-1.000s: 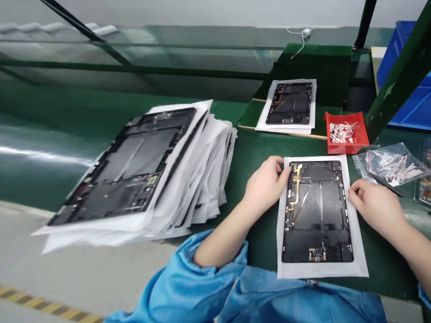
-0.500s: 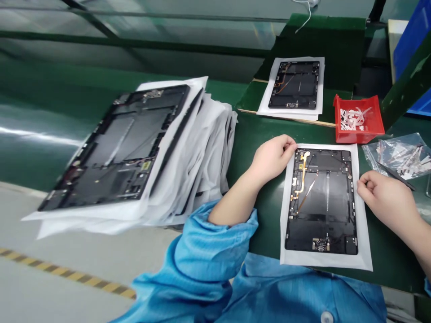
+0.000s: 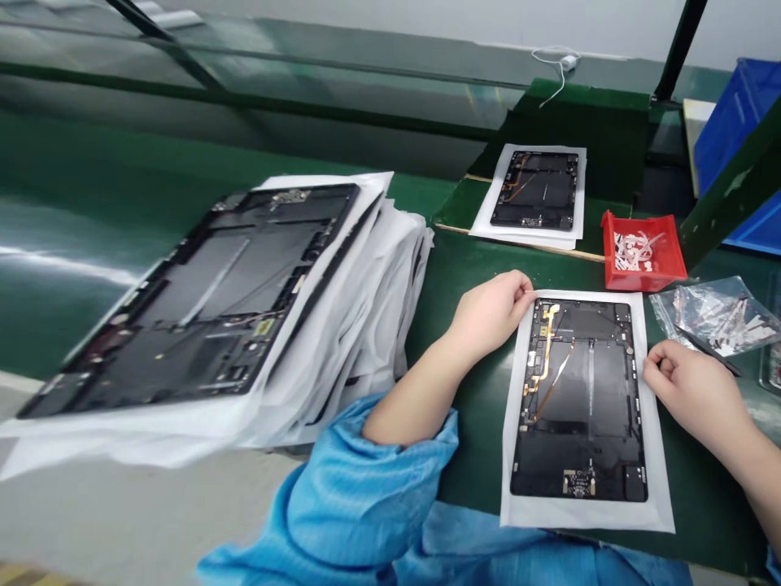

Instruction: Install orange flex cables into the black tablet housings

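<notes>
A black tablet back housing (image 3: 579, 431) with an orange-gold flex cable lies on a white paper sheet (image 3: 579, 514) on the green workbench (image 3: 469, 277). My left hand (image 3: 491, 313) is at the sheet's upper left corner, its fingertips pinching the paper. My right hand (image 3: 687, 392) is curled at the sheet's right edge, with its fingers touching or almost touching the paper. To the left of my hands lies a tall, tilted stack of paper sheets (image 3: 342, 325), topped by another black housing (image 3: 201, 309).
Farther back, a third housing (image 3: 535, 190) lies on its own sheet. A red tray (image 3: 640, 254) holds white strips. To its right lie a plastic bag of small parts (image 3: 717, 316) and a thin black tool (image 3: 708, 352). A blue crate (image 3: 732, 138) stands behind a green post.
The whole view has shifted with my head, and the stack looks closer. Both hands remain at the sheet's edges, and the housing has stayed on its sheet.
</notes>
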A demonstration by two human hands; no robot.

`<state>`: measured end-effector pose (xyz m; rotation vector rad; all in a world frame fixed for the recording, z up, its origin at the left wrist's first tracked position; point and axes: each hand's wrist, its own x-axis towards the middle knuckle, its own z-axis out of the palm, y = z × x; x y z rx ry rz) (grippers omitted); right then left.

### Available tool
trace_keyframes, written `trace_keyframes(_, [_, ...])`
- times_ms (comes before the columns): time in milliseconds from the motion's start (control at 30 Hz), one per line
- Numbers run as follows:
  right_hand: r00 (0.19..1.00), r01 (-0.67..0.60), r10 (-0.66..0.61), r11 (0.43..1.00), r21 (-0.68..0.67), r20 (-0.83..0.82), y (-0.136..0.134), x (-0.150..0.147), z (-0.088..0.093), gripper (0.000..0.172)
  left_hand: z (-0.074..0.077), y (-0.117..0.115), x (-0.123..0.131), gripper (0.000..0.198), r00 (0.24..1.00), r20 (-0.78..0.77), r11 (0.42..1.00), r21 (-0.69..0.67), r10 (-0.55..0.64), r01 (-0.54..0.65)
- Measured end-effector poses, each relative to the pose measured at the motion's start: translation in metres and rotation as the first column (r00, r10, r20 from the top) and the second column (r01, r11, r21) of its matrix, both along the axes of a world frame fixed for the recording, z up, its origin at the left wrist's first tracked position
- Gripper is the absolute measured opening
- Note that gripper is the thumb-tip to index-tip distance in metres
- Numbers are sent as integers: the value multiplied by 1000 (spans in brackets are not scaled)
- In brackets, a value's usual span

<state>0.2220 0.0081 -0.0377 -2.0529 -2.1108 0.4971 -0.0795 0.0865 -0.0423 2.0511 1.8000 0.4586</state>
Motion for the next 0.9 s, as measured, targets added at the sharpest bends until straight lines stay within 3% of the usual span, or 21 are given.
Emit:
trace_keyframes(200, [996,43,-42,999,9,-73,0,-1,6,26,1,2,-5,15,998,-49,999,22,40,-39])
trace_keyframes(467, [994,80,-80,997,-9,-71,1,-2,11,20,-1,4,-8,17,1000,2,999,17,29,-29])
trace_keyframes(667, [995,77,-78,997,-22,-54,-1,-2,10,23,-5,5,-10,28,1000,-15,994,113,5,-3])
trace_keyframes(900, [995,69,-72,997,-43,-70,-1,1,3,27,-10,4,-10,18,997,50,991,126,-51,44])
